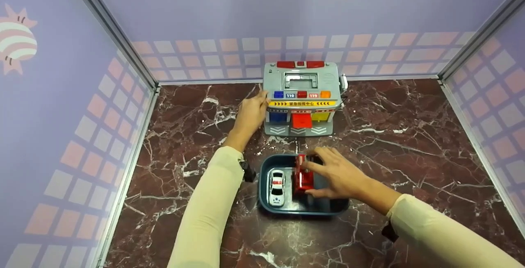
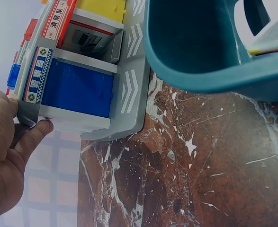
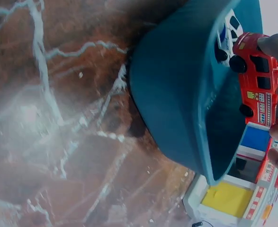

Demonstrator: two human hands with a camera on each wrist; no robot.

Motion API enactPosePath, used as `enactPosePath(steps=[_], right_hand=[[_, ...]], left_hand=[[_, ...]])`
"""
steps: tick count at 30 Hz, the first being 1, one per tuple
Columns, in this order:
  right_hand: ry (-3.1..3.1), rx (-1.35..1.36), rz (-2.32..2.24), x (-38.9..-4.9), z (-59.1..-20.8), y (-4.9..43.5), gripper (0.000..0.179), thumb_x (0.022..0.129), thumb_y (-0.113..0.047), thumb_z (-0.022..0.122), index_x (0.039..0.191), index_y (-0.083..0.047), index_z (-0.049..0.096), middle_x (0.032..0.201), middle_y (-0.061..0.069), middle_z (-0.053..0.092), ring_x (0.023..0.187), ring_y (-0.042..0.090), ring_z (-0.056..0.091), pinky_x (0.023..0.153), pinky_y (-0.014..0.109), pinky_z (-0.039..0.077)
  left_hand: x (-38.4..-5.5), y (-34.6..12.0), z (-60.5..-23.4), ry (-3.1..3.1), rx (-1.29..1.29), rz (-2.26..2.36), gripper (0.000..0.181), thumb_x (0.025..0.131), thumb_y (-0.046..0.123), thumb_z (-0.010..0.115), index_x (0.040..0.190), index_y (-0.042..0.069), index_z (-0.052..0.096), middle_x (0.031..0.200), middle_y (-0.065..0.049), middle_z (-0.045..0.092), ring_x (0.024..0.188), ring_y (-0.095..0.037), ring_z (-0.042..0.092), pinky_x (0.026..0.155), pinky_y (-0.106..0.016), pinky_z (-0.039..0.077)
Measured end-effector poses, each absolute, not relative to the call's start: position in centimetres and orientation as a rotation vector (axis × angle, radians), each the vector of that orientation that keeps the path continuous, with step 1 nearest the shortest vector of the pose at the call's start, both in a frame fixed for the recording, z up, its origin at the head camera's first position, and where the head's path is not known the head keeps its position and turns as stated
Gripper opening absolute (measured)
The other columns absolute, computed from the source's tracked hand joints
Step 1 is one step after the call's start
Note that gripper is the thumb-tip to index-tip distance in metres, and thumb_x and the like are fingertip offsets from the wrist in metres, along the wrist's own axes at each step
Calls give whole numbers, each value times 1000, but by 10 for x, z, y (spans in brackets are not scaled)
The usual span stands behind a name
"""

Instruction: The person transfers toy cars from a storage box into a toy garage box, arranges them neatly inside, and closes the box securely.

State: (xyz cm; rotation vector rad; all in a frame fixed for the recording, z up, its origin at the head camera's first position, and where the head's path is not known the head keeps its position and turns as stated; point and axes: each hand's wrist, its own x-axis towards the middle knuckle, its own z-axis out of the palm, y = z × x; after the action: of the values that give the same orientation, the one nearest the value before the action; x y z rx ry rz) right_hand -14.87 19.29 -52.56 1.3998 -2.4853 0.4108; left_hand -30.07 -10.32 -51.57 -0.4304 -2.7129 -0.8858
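Note:
My right hand (image 1: 334, 173) holds a red toy fire truck (image 1: 304, 178) by its two ends, thumb at one and fingers at the other. In the right wrist view the fire truck (image 3: 259, 80) overlaps the opening of the dark teal bin (image 3: 169, 85). A white toy police car (image 1: 277, 188) lies in the left part of the bin (image 1: 303, 212). Farther back, my left hand (image 1: 251, 112) grips the left edge of a grey toy rescue station (image 1: 301, 87). The left wrist view shows its fingertips (image 2: 45, 126) at the roof corner, beside the blue door (image 2: 77, 87).
The station's red middle door (image 1: 302, 120) tilts outward, while the blue and yellow (image 1: 320, 116) doors hang down. A white part (image 1: 343, 82) sticks out on its right side. Patterned panels (image 1: 246, 14) enclose the dark red marbled table (image 1: 389, 145) at the back and sides.

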Motion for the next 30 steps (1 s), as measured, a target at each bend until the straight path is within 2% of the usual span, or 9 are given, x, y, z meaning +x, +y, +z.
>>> enactPosePath(steps=[10, 19, 30], right_hand=[[-2469, 1386, 421, -162, -509, 202, 71, 80, -57, 93, 135, -16, 73, 144, 22, 64, 130, 41, 64, 112, 63, 56], [-2484, 1351, 437, -171, -499, 212, 72, 80, -56, 93, 135, -14, 73, 139, 21, 64, 125, 41, 64, 113, 63, 54], [-2497, 1292, 404, -184, -495, 224, 72, 79, -57, 93, 133, -13, 73, 139, 24, 65, 126, 43, 64, 114, 64, 53]], left_hand=[[-300, -103, -514, -2768, -435, -853, 40, 117, 23, 57, 147, 2, 70, 149, -17, 69, 135, -42, 70, 116, -52, 57], [-301, -104, -516, -2740, -436, -881, 39, 115, 22, 60, 143, -2, 72, 149, -21, 67, 140, -42, 67, 121, -51, 53], [-302, -105, -515, -2740, -445, -856, 39, 115, 23, 60, 145, 1, 71, 148, -19, 69, 137, -42, 69, 120, -51, 54]])
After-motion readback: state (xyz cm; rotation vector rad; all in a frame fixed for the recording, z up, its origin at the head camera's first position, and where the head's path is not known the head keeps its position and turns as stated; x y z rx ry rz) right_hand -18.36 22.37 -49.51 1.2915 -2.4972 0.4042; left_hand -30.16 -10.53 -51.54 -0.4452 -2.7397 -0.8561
